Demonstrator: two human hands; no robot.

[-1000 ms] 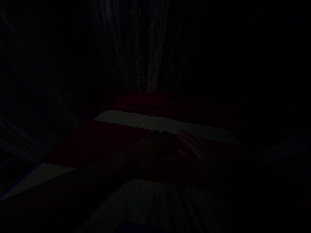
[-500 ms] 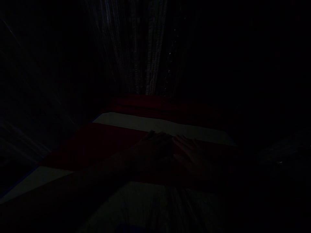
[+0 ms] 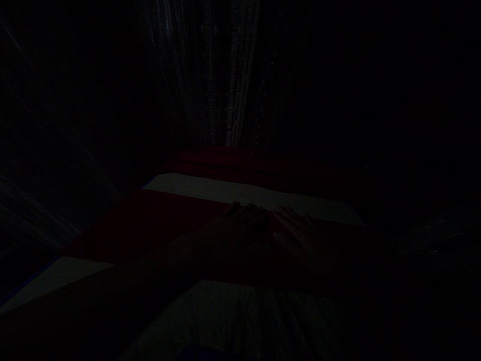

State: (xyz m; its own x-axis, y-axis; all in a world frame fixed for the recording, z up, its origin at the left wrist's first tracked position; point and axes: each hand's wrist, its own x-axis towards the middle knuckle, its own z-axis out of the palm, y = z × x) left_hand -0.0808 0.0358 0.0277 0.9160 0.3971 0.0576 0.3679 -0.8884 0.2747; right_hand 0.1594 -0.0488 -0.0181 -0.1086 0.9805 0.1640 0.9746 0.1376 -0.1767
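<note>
Hands flat, red cloth beneath fingers

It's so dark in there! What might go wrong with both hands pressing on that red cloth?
The picture is very dim, so a crease under the left hand or right hand may go unseen. Both hands lie flat, side by side, on the red cloth; pushing might slide it crooked over the pale surface beneath.
</note>
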